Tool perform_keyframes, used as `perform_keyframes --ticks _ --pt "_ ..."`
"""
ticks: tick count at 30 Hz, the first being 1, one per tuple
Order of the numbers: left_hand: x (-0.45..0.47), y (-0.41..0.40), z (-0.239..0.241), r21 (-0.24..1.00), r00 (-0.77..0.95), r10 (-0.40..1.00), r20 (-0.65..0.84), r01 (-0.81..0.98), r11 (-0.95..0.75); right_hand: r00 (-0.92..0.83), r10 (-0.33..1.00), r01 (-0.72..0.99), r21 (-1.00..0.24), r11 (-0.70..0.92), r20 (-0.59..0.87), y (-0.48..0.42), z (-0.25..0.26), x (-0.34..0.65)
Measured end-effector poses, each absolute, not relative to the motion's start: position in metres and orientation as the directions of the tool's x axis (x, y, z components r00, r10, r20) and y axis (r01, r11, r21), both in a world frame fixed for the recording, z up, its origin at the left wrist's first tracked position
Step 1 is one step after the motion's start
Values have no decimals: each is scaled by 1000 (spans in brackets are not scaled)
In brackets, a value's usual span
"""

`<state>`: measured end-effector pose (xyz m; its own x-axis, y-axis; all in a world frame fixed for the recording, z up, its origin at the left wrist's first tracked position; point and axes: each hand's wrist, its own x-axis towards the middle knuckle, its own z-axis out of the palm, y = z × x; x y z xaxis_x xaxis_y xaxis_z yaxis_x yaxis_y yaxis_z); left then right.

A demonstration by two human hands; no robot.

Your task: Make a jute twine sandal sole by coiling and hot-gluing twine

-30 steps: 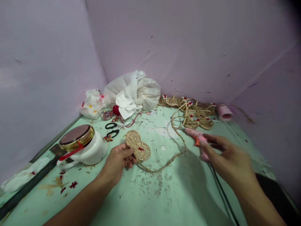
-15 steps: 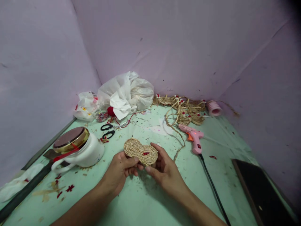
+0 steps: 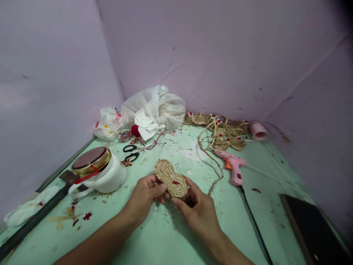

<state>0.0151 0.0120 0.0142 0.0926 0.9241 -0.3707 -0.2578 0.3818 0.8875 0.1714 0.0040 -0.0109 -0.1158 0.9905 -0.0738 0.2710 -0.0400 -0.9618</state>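
Observation:
A peanut-shaped coiled jute piece (image 3: pixel 171 177) with a small red mark is held above the green table (image 3: pixel 165 235). My left hand (image 3: pixel 146 195) pinches its left edge with thumb and fingers. My right hand (image 3: pixel 197 209) grips its right end, fingers curled beneath it. A jute rope (image 3: pixel 213 165) trails from the piece toward a heap of finished jute pieces (image 3: pixel 223 132) at the back wall.
A pink glue gun (image 3: pixel 233 167) with a black cord lies right of my hands. Left stand a white gold-lidded jar (image 3: pixel 96 171) and black scissors (image 3: pixel 131 152). Plastic bags (image 3: pixel 154 110), a pink spool (image 3: pixel 257 130) and a dark board (image 3: pixel 311 228) ring the work area.
A second ago my right hand was at the glue gun; it left the gun on the table and came to the jute piece, which both hands now hold and have turned slightly.

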Motion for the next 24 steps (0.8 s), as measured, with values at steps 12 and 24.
perform_keyframes --ticks 12,24 --pt "21 11 9 898 6 925 -379 -240 369 -205 967 355 -909 220 153 -2 -19 174" --pt "23 10 9 881 -37 895 -444 -201 428 -37 925 457 -817 352 379 -7 -17 174"
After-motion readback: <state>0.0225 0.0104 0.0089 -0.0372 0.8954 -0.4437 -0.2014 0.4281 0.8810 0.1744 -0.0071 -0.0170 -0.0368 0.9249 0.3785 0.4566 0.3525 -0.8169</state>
